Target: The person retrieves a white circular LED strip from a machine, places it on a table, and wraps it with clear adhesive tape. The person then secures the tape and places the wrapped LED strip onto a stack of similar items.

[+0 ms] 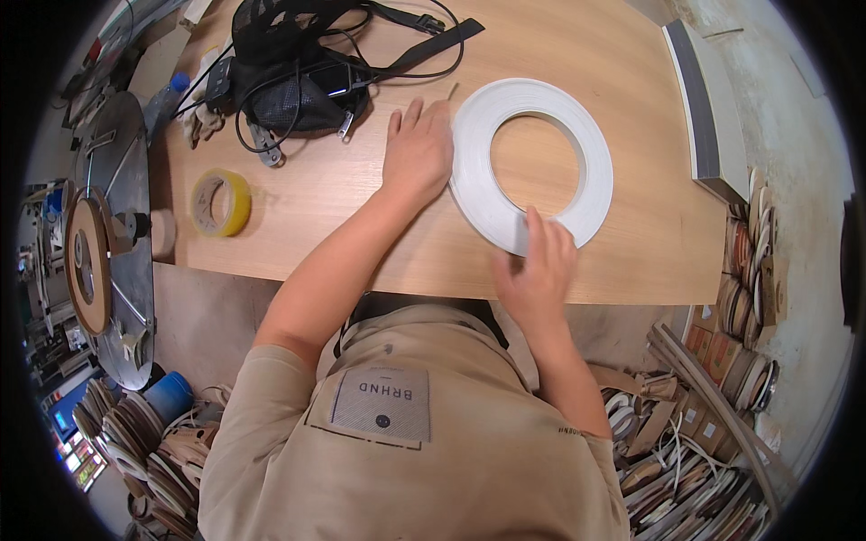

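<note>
A wide, flat roll of white edge-banding strip [472, 189] lies on the wooden tabletop with a large round hole in its middle. My left hand [419, 149] rests at the roll's left side, palm down, fingers stretched toward the far side and nothing visible in it. At the near rim, my right hand [541, 266] has its fingers over the white band, reaching to the inner edge. Its thumb is spread outside the roll, and the hand is slightly blurred. A short thin piece [453, 90] sticks up just beyond my left fingers.
A yellow tape roll [236, 204] stands at the left of the table [343, 207]. Behind it lie a black mesh bag [293, 95] with cables and a glove [203, 124]. A long box [708, 113] edges the right side. Stacked band rolls [135, 451] fill the floor on both sides.
</note>
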The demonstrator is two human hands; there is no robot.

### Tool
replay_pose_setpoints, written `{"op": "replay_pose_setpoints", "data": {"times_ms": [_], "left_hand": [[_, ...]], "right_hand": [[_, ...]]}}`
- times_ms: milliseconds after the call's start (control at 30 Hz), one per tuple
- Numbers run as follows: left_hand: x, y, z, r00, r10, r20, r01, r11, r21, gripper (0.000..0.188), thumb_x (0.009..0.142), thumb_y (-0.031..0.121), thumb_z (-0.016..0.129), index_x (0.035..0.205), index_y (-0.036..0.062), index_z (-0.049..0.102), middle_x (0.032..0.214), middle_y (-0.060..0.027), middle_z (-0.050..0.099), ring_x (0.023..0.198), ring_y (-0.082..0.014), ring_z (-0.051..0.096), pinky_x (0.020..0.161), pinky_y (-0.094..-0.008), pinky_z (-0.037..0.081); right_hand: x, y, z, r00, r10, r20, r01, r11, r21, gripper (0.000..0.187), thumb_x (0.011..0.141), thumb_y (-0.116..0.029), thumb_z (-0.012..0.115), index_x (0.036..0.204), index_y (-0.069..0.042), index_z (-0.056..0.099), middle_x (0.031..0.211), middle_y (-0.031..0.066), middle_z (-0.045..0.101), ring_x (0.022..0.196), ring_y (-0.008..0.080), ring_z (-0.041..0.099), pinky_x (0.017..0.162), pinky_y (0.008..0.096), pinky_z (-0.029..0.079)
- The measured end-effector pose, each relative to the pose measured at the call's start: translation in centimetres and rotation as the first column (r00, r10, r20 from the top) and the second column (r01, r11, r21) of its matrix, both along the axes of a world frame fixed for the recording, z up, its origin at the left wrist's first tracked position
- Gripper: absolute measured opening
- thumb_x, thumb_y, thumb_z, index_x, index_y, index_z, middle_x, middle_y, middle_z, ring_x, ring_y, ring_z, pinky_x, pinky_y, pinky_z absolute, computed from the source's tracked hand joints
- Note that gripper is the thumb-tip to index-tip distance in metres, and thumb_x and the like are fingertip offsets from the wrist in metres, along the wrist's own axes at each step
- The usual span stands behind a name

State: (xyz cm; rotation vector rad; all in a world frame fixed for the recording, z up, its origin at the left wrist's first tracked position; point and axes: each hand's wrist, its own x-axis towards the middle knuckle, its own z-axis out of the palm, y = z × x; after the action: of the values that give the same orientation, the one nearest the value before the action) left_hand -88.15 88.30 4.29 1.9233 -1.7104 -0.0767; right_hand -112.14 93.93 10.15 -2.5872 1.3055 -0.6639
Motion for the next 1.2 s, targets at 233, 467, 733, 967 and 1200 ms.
{"op": "replay_pose_setpoints", "data": {"times_ms": [233,467,733,967,1200], "left_hand": [[1.1,-0.9,0.4,0.973,-0.139,-0.182,0.125,0.989,-0.084,0.041,0.097,0.018,0.056,0.133,-0.0012,0.058,0.126,-0.0224,0.064,0.123,-0.0392,0.055,0.108,-0.0529,0.039],[-0.3,0.5,-1.6,0.939,-0.105,-0.326,0.043,0.981,-0.191,0.061,0.088,0.024,0.070,0.138,-0.0061,0.051,0.143,-0.0290,0.051,0.135,-0.0438,0.046,0.115,-0.0506,0.035],[6.0,12.4,3.8,0.952,-0.105,-0.286,0.020,0.958,-0.285,0.052,0.086,0.019,0.071,0.132,0.0001,0.055,0.141,-0.0260,0.050,0.130,-0.0436,0.049,0.109,-0.0492,0.041],[21.2,33.0,10.0,0.742,0.669,0.046,-0.524,0.622,-0.582,0.028,0.079,-0.002,0.067,0.107,0.0027,0.067,0.114,-0.0180,0.066,0.105,-0.0345,0.065,0.092,-0.0442,0.051],[27.6,53.1,11.4,0.293,0.906,0.305,-0.896,0.372,-0.244,0.039,0.078,0.009,0.074,0.117,0.0074,0.067,0.114,-0.0155,0.065,0.109,-0.0367,0.060,0.096,-0.0471,0.048]], "right_hand": [[4.6,-2.6,-2.8,0.999,0.043,-0.028,-0.041,0.998,0.055,0.078,0.076,-0.023,0.081,0.140,0.005,0.046,0.129,0.0228,0.056,0.121,0.0409,0.050,0.104,0.0523,0.039],[3.3,-2.3,-3.5,0.995,0.072,-0.069,-0.075,0.996,-0.041,0.077,0.075,-0.020,0.079,0.139,0.007,0.046,0.130,0.0276,0.055,0.122,0.0462,0.049,0.107,0.0561,0.036],[4.4,-1.6,-1.7,0.994,0.049,-0.099,-0.048,0.999,0.013,0.087,0.072,-0.019,0.083,0.146,0.000,0.043,0.142,0.0241,0.052,0.133,0.0429,0.045,0.113,0.0545,0.033],[6.4,0.7,-0.4,0.995,0.075,-0.060,-0.074,0.997,0.016,0.085,0.075,-0.017,0.080,0.149,-0.001,0.040,0.152,0.0227,0.042,0.140,0.0427,0.039,0.117,0.0538,0.029],[12.2,2.4,1.4,0.937,0.312,0.157,-0.310,0.950,-0.037,0.071,0.082,-0.012,0.065,0.147,0.002,0.043,0.153,0.0244,0.040,0.142,0.0435,0.037,0.118,0.0527,0.029]]}}
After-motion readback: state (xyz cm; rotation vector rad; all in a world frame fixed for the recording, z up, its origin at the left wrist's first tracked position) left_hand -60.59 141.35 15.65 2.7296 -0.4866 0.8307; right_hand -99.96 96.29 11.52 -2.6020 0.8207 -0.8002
